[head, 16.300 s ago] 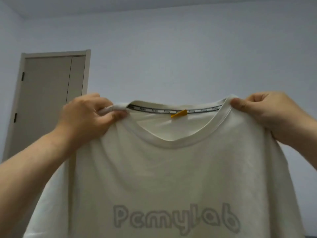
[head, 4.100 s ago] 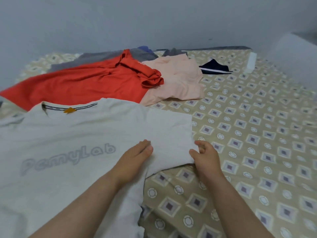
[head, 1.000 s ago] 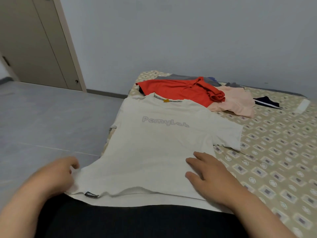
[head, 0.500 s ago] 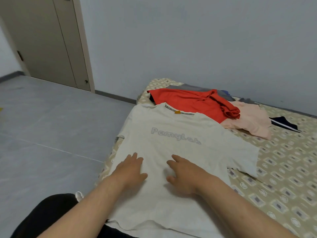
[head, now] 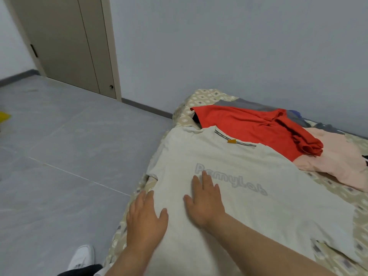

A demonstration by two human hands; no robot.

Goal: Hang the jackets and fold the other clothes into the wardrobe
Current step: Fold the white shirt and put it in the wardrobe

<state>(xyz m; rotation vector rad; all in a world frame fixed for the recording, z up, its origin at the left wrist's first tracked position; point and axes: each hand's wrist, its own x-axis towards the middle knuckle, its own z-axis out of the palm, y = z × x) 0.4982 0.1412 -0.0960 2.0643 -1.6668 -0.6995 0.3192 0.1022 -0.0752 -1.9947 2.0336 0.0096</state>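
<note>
A cream T-shirt (head: 258,198) with grey lettering lies spread flat, front up, on the patterned bed (head: 201,96). My left hand (head: 145,218) lies flat with straight fingers on the shirt's left edge, near the side of the bed. My right hand (head: 205,200) presses flat on the shirt's chest, its fingertips reaching the first letters. Behind the shirt lie a red garment (head: 253,126), a pale pink garment (head: 334,162) and a grey garment (head: 249,105), all loosely spread.
Grey tiled floor (head: 69,156) lies left of the bed. A beige door (head: 65,42) stands in the far left wall. My white shoe (head: 82,257) is on the floor beside the bed. A blue-grey wall rises behind the bed.
Both hands have slid up the shirt towards the collar and apart, the left hand going out to the shirt's left edge. The view has swung left, closer to the shirt.
</note>
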